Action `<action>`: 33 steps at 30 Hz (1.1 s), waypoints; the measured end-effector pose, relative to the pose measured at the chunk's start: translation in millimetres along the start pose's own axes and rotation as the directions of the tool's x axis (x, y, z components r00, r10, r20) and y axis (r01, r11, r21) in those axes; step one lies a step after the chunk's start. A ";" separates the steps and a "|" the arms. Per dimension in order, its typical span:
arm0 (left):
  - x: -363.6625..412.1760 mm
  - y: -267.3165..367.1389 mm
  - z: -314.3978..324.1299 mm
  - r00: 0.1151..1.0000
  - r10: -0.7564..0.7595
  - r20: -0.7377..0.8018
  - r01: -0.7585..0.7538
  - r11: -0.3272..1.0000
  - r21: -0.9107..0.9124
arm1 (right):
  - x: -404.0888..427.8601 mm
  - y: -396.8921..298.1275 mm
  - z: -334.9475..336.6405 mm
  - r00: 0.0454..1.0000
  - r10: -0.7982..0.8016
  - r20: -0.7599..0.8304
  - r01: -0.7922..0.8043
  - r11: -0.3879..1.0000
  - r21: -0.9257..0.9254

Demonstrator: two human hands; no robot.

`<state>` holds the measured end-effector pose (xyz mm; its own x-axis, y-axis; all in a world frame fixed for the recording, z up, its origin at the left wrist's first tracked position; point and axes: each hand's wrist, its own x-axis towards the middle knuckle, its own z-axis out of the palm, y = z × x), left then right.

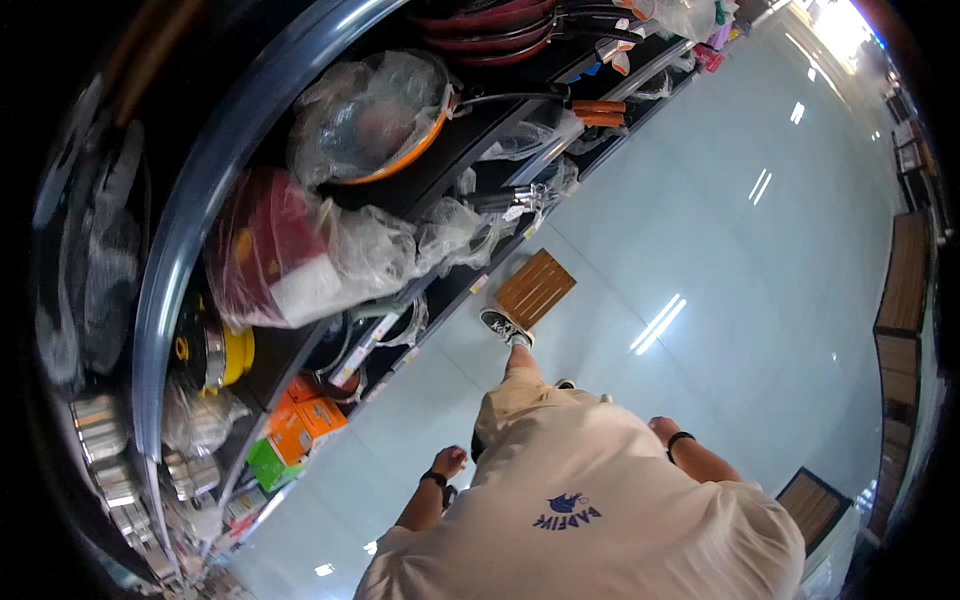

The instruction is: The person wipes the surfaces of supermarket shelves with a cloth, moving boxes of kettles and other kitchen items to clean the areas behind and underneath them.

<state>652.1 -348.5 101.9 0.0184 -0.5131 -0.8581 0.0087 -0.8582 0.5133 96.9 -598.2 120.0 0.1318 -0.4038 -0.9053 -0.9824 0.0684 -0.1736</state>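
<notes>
My left hand (449, 461) hangs by my side at the lower middle, with a dark watch or band at the wrist, nearest to the shelves. On the other side of my pale shirt (592, 480), my right hand (662, 428) hangs with a black wristband; its fingers look curled. Neither hand visibly touches anything, and both are too small to judge the fingers surely. Ahead of my body, one dark sneaker (507, 325) stands against a slatted brown wooden stool or board (535, 289) on the floor.
Along the left, shelves hold a wrapped frying pan (382, 120), a bagged dark red pot (262, 247), a yellow and black pot (225, 352) and orange boxes (307, 427). Stacked red pans (487, 34) stand higher up. Wooden-topped display units (900, 292) line the right side of the pale tiled floor (720, 247).
</notes>
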 end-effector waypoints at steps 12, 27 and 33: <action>138.3 318.7 -82.4 0.855 0.516 0.048 -0.357 0.521 0.775 | -25.2 -123.3 -151.8 0.959 -0.051 -0.279 0.109 0.975 0.196; 140.7 312.1 153.4 0.772 0.634 0.044 -0.635 0.768 0.086 | -7.2 -86.8 -320.6 0.843 -0.464 -0.273 0.535 0.672 0.511; 92.9 419.5 223.9 0.887 0.367 0.280 -0.366 0.929 -0.056 | 20.0 -36.1 -380.7 0.709 -0.705 0.006 0.609 0.617 0.499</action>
<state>433.6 -760.0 235.0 -0.2607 -0.7746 -0.5763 0.0578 -0.6084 0.7916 84.8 -956.0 255.8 0.7867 -0.3293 -0.5222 -0.4598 0.2520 -0.8515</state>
